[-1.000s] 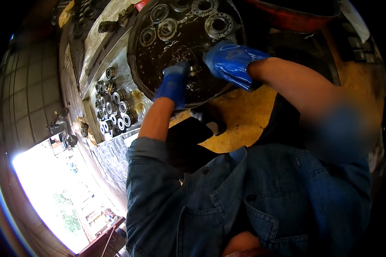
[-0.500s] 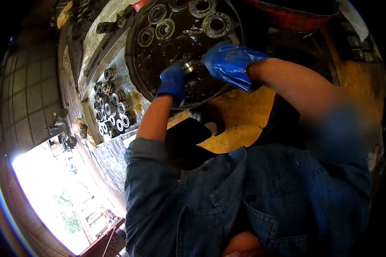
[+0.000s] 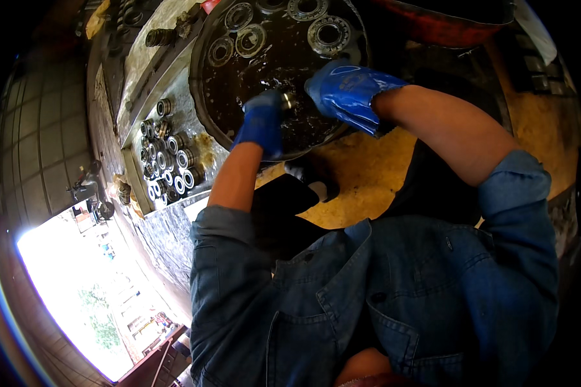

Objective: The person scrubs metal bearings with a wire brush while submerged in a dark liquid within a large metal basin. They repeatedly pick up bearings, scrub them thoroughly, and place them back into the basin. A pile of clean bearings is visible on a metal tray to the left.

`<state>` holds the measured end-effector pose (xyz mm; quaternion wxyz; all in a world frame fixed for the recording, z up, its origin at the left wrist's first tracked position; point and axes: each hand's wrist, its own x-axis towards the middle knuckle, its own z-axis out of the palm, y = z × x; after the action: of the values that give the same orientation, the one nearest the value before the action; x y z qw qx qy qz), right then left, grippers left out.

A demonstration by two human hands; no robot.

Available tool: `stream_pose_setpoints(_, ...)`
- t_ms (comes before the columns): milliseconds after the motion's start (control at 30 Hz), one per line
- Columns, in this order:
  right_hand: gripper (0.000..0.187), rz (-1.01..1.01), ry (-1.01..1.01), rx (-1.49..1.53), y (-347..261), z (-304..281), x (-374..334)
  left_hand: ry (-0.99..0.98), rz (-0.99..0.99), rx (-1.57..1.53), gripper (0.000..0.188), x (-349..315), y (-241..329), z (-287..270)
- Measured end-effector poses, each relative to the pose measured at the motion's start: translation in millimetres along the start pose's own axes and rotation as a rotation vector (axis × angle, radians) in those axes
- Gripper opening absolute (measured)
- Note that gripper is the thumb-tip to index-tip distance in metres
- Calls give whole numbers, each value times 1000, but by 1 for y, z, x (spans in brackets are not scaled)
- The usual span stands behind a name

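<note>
Both gloved hands have drawn closer together vs. half a sec ago, meeting over a round black basin of dark oily liquid. Several ring bearings sit along its far side, apparently not yet handled; approx. a dozen more bearings are stacked on the bench at left. Right hand and left hand pinch a small metal part between them, fingers closed narrow, just above the liquid.

My metal bench carries a round black basin and a cluster of bearings beside it.
</note>
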<state>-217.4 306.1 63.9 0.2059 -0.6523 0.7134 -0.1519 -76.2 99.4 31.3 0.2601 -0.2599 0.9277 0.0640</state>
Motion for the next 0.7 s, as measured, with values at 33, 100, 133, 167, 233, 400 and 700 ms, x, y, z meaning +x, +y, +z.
stream_pose_setpoints(33, 25, 21, -49, -40, -1, -3, -2, 5, -28, -89, 33, -2, 4, -5)
stream_pose_setpoints(100, 24, -16, 27, -5, -3, -5, -6, -238, -167, -309, 40, -18, 12, -36)
stream_pose_setpoints(133, 24, -33, 65, 14, -4, -7, -7, -244, -147, -230, 45, 5, -11, -14)
stream_pose_setpoints(167, 24, -51, 95, 37, -4, -6, -7, -30, 20, -96, 44, -1, -12, -4)
stream_pose_setpoints(233, 20, -7, -9, -16, -6, -4, -1, 25, -16, 193, 37, 7, -7, 7)
stream_pose_setpoints(400, 8, -254, 271, 73, 11, 14, -3, 13, 55, -10, 38, 0, -8, -6)
stream_pose_setpoints(700, 15, -209, 22, 52, -15, -34, -13, -62, -31, 180, 32, 23, -31, 17)
